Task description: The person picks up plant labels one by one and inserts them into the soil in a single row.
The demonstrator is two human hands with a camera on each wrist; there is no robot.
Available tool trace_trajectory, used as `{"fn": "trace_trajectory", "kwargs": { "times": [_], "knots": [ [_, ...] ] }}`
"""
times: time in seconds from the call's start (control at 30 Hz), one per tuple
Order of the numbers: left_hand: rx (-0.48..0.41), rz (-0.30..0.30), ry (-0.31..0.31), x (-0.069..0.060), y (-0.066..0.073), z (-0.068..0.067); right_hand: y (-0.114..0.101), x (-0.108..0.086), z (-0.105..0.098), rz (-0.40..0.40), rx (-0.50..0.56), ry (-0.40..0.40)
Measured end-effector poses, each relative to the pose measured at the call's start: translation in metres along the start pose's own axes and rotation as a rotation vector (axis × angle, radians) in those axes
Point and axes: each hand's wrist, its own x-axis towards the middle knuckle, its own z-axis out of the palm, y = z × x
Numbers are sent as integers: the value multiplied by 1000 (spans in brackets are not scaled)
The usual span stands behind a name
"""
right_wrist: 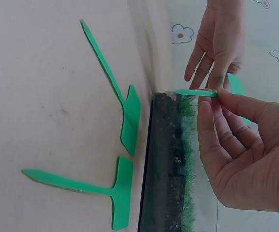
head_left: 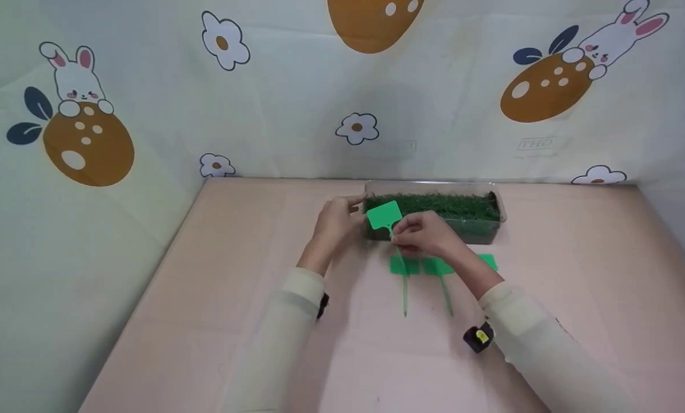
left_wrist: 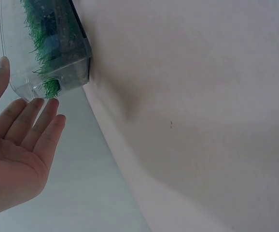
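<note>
My right hand (head_left: 428, 234) pinches a green tag (head_left: 384, 215) by its stem, between thumb and index finger. In the right wrist view, the pointed stem (right_wrist: 197, 93) extends sideways from the fingertips of the right hand (right_wrist: 250, 150), by the near end of a clear box (right_wrist: 166, 159). My left hand (head_left: 335, 226), its fingers mostly straight, is at the left end of this box (head_left: 480, 232), which holds dark soil and green grass (head_left: 451, 205). In the left wrist view the left hand's (left_wrist: 23, 145) fingertips meet the box's end wall (left_wrist: 74, 72); firm contact cannot be told.
Several green tags lie on the pink table (head_left: 233, 241) in front of the box: one tag (head_left: 400, 265) at left, another tag (head_left: 437, 267) beside it, and a third tag (head_left: 487, 262) partly behind my right forearm. A patterned cloth wall (head_left: 285, 115) stands behind the box.
</note>
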Motion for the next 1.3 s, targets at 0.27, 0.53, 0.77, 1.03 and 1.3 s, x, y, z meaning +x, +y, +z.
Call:
{"fn": "trace_trajectory", "kwargs": {
  "times": [0.27,0.53,0.77,1.03,1.3],
  "knots": [
    [2,9,2,0,0,0,-6,-1,-1,-37,-38,42],
    [17,35,8,-2,0,0,-12,4,-4,-11,-12,57],
    [6,17,4,-2,0,0,-17,6,-5,-10,-15,101],
    [0,5,-11,-2,0,0,-21,8,-7,-44,-3,132],
    [-8,13,-12,-1,-1,-1,-25,13,-6,-66,15,168]
  ]
}}
